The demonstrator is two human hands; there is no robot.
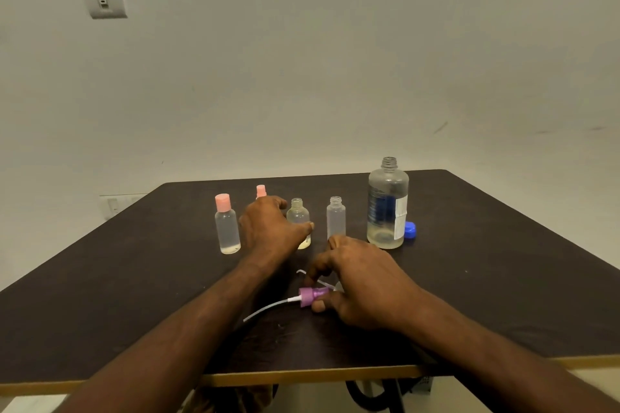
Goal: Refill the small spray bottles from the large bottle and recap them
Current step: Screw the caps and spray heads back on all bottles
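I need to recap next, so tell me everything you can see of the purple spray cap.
The purple spray cap lies on its side on the dark table, near the front edge. It looks plastic: a ribbed purple collar with a thin white tube curving out to the left. The right hand pinches its right end between thumb and fingers. It is off any bottle.

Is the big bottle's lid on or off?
Off. The big bottle stands upright with its threaded neck bare, and a blue cap lies on the table beside its base.
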